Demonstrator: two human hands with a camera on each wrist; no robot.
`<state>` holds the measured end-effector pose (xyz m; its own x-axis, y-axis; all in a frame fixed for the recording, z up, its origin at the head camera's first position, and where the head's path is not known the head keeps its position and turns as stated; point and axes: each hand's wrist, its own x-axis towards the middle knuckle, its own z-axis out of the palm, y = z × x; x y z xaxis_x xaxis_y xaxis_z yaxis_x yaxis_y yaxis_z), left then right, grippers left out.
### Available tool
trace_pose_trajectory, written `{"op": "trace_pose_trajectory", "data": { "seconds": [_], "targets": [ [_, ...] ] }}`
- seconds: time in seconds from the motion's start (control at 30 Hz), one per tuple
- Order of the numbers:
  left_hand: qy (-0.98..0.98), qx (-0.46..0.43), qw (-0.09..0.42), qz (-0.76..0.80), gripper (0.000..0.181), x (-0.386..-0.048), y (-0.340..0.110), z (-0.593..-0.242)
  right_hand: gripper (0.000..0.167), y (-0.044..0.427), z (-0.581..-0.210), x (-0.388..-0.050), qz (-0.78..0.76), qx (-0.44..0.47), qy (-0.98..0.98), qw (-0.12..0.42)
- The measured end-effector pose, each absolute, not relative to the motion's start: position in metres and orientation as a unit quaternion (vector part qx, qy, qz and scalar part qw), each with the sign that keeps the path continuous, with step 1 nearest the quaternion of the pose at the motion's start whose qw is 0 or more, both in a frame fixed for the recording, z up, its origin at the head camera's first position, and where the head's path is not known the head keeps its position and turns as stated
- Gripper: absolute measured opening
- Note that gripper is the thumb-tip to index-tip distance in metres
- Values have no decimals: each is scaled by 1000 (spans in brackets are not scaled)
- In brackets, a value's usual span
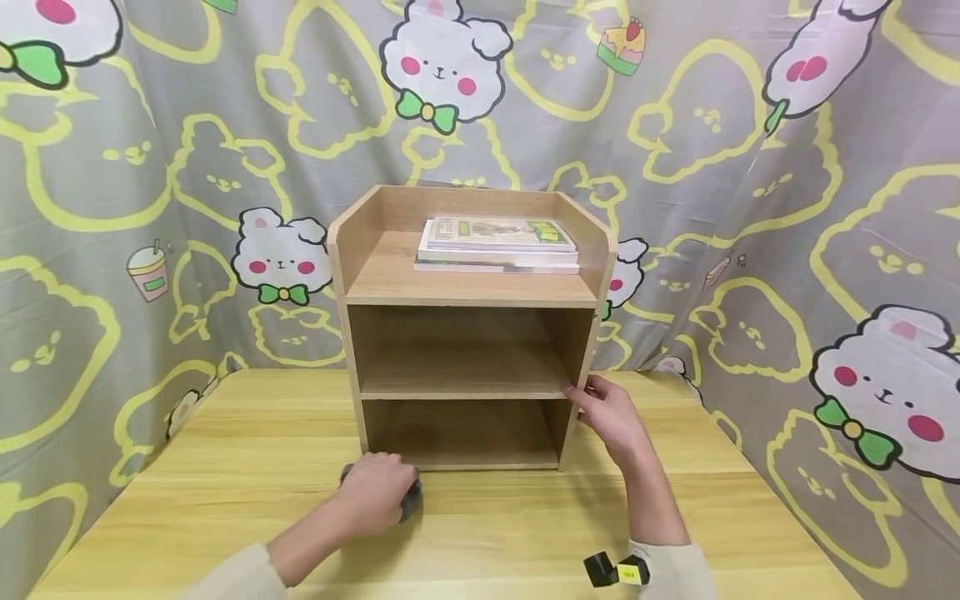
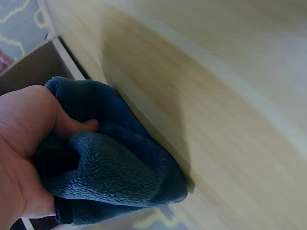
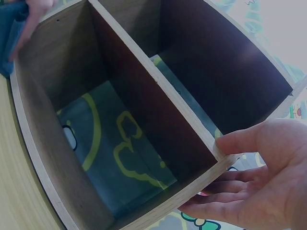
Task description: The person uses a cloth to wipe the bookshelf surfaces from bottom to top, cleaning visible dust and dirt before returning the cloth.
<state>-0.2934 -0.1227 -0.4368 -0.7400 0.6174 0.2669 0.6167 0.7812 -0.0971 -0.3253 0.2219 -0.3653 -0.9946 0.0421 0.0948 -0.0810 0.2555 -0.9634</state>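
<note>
Cloth [image 2: 120, 165] bunched in the gripping left hand [image 1: 377, 492] sits just before the shelf unit [image 1: 472, 301], at its lower left front corner — contact with the table [image 1: 487, 533] unclear — while the right hand [image 1: 611, 417], well apart, grips the right side panel [image 1: 591, 350] beside the middle board [image 1: 465, 396].

A: How's the light in your head cam?

B: Bright, soft; your tabletop [image 1: 480, 542] looks evenly lit, but lower bays of the shelf unit [image 1: 468, 358] go dim. Prints on the curtain [image 1: 720, 208] stretch near the edges.

A: And your L wrist?

B: Dimmer, a bit soft. Broad shadow falls beside your cloth [image 2: 120, 167]; upper R goes pale, w/ grain smeared.

A: R wrist?

B: Glare blows out your top R corner; bays v. dark, bluish. The shelf unit's edges bow from lens distortion, & your L hand [image 3: 32, 21] blurs top L.
</note>
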Motion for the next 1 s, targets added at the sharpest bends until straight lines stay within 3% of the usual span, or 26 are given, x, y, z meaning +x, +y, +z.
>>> {"op": "trace_pose_trajectory", "data": {
  "seconds": [0.4,0.67,0.83,1.0],
  "targets": [
    [-921,-363,91,106,14,-310,7,-435,48,225,-364,-323,611,15,-790,50],
    [-909,-379,106,140,6,-310,85,-437,46,225,-361,-322,607,14,-793,55],
    [-908,-385,95,136,3,-314,105,-436,47,228,-362,-321,609,8,-791,57],
    [-918,-367,83,121,8,-318,95,-439,46,227,-365,-323,611,12,-790,52]
  ]
}}
